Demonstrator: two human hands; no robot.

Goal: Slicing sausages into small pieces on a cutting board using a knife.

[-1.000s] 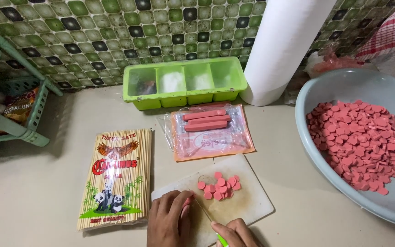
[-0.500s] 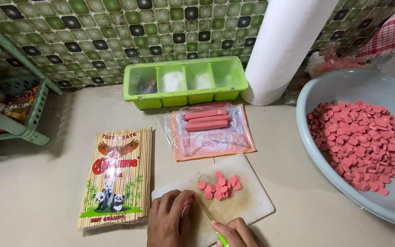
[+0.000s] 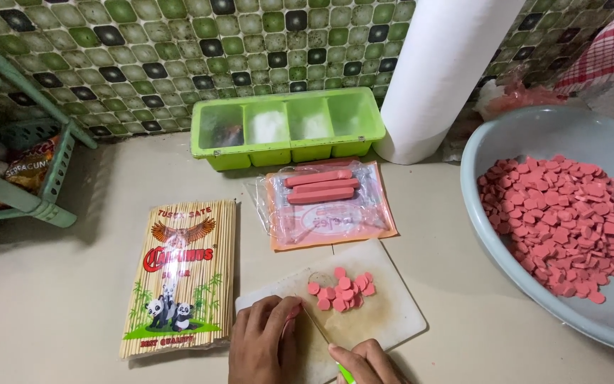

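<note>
My left hand (image 3: 263,341) pins a sausage (image 3: 292,313) flat on the cutting board (image 3: 385,316). My right hand (image 3: 364,361) is closed around a knife (image 3: 319,328), beside cut slices (image 3: 341,290).

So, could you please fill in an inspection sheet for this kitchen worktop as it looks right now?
Surface: beige counter, bare patches at left and front right.
Job's things: white cutting board with a pile of pink sausage slices; left hand presses a sausage end down; right hand holds a green-handled knife.
Clutter: open sausage packet, pack of bamboo skewers, grey basin full of slices, green four-part container, paper towel roll.
Grippers: both hands at work on the board.
Cables: nothing seen.
Surroundings: green tiled wall, green rack at left.
</note>
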